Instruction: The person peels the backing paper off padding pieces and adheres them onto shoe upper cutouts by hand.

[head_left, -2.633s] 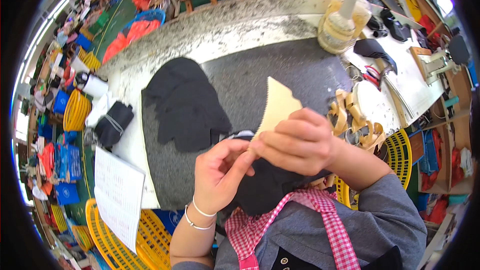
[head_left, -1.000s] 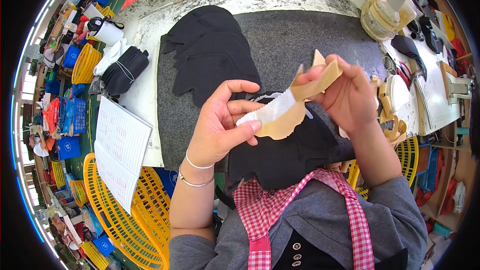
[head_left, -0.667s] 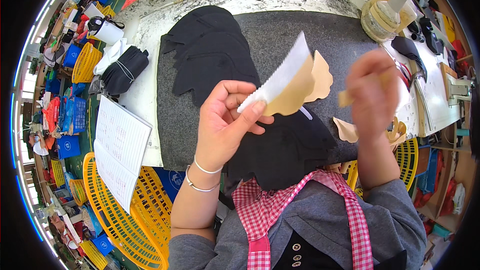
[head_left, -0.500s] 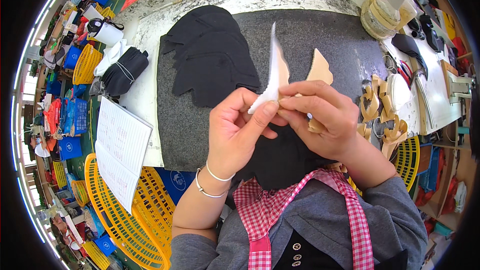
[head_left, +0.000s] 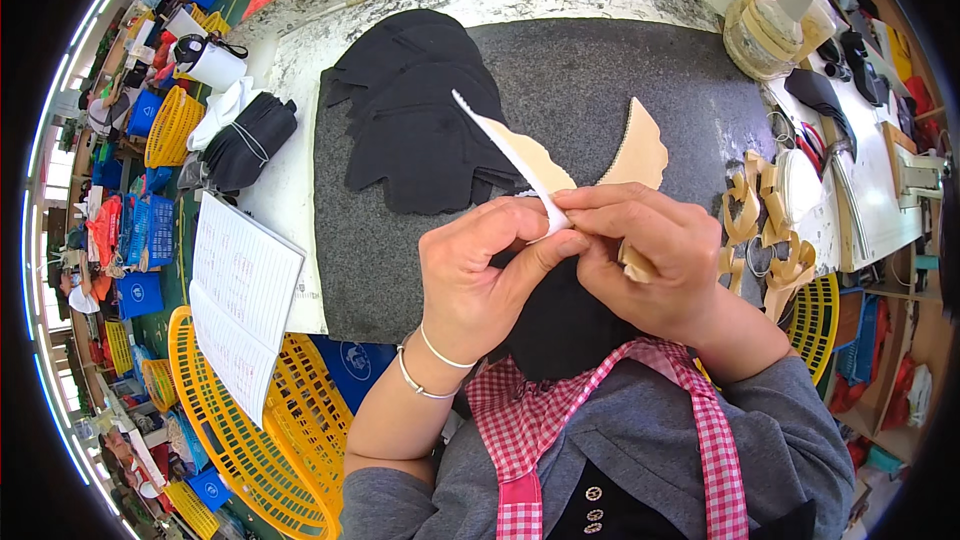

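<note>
A cut piece of beige fabric with a white serrated edge is pinched between both hands over the near part of the dark mat. My left hand grips its lower end with thumb and forefinger. Close against it, the fingertips of my right hand press on the same piece. Another beige piece sticks out above my right hand, and a beige bit shows under its fingers; whether they are joined I cannot tell. Below the hands lies black fabric. Overlapping black fabric pieces are stacked to the left.
A glue pot with a pale spout stands at the back right. Beige strips and red-handled scissors lie on the right. At left are a tied black bundle, an open notebook and a yellow basket.
The held beige piece has swung from nearly upright to leaning left. My hands have drawn closer together at its lower end, and more of the other beige piece shows.
</note>
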A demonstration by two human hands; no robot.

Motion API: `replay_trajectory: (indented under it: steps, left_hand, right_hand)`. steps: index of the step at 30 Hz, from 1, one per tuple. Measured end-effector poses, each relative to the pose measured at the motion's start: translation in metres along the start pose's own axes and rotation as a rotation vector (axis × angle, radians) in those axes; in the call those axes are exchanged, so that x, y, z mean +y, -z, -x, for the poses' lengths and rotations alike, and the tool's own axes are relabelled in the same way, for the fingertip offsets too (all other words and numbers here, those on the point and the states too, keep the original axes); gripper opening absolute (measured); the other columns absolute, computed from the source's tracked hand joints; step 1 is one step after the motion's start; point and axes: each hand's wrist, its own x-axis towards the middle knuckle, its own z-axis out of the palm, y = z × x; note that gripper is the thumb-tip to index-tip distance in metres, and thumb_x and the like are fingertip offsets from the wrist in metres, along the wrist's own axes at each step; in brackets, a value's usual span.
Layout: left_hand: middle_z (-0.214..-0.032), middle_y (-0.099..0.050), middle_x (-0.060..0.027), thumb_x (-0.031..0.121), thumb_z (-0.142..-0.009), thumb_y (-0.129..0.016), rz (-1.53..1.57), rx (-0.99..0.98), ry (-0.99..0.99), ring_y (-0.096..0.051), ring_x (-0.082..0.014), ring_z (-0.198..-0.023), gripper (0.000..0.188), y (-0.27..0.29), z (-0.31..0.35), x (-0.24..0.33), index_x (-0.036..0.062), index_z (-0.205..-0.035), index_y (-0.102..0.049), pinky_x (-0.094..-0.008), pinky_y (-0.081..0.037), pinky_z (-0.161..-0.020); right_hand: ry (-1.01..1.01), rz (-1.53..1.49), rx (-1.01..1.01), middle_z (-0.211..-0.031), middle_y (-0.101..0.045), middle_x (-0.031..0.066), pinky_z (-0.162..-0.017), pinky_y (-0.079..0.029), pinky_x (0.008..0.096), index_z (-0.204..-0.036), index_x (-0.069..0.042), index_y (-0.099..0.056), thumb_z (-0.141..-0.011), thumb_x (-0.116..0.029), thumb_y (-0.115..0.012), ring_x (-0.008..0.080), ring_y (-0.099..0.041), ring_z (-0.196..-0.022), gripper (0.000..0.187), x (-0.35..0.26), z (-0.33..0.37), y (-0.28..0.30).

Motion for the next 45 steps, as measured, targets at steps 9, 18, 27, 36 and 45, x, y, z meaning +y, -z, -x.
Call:
replay_trajectory:
  steps: [9, 18, 27, 36, 45]
  left_hand:
    - [-0.121, -0.069, -0.0228, -0.006, -0.087, -0.062, 0.534, -0.060, 0.462, -0.073, -0.0214, -0.100, 0.065, 0.021, -0.001, 0.008, -0.0055, -0.147, -0.037, -0.0333, -0.062, -0.084]
    - [-0.115, -0.070, -0.0212, -0.007, -0.086, -0.062, 0.635, -0.278, 0.585, -0.073, -0.0207, -0.097, 0.055, 0.054, 0.006, 0.003, -0.0026, -0.137, -0.042, -0.0318, -0.063, -0.080]
    - [-0.118, -0.067, -0.0259, 0.021, -0.097, -0.070, 1.066, -0.151, 0.532, -0.073, -0.0207, -0.081, 0.031, 0.053, 0.020, -0.010, -0.0053, -0.109, -0.061, -0.0227, -0.061, -0.059]
    - [-0.072, -0.073, -0.0055, 0.007, -0.092, -0.077, -0.060, 0.043, 0.648, -0.071, -0.0093, -0.062, 0.009, 0.037, 0.048, 0.007, -0.0008, -0.091, -0.074, -0.0203, -0.052, -0.053]
    - [-0.064, -0.069, -0.0063, 0.016, -0.093, -0.076, -0.287, -0.007, 0.617, -0.069, -0.0114, -0.056, 0.021, 0.031, 0.042, 0.000, 0.0016, -0.081, -0.066, -0.0243, -0.051, -0.052]
  right_hand:
    - [-0.866, -1.129, 0.424, -0.101, -0.069, 0.0052, -0.074, -0.051, 0.0257, -0.117, -0.005, -0.060, -0.105, -0.017, -0.054, 0.0139, -0.066, -0.081, 0.017, 0.040, -0.007, 0.029]
    - [-0.020, 0.107, -0.669, -0.108, -0.071, 0.0093, -0.084, -0.054, 0.0336, -0.108, -0.004, -0.069, -0.083, -0.022, -0.081, 0.0276, -0.070, -0.100, 0.033, 0.027, 0.000, 0.110]
    - [-0.072, -0.218, -0.287, -0.081, -0.067, 0.0063, -0.063, -0.054, 0.0297, -0.088, -0.004, -0.065, -0.086, -0.012, -0.080, 0.0204, -0.069, -0.072, 0.017, 0.026, -0.006, 0.034]
    - [-0.749, -0.213, -0.519, -0.059, -0.059, 0.0061, -0.051, -0.044, 0.0301, -0.077, 0.002, -0.063, -0.091, -0.019, -0.077, 0.0112, -0.059, -0.054, 0.029, 0.022, -0.005, 0.017]
    - [-0.620, 0.007, -0.556, -0.061, -0.062, 0.0168, -0.054, -0.047, 0.0411, -0.078, 0.003, -0.066, -0.088, -0.024, -0.074, 0.0296, -0.064, -0.054, 0.029, 0.026, -0.007, 0.006]
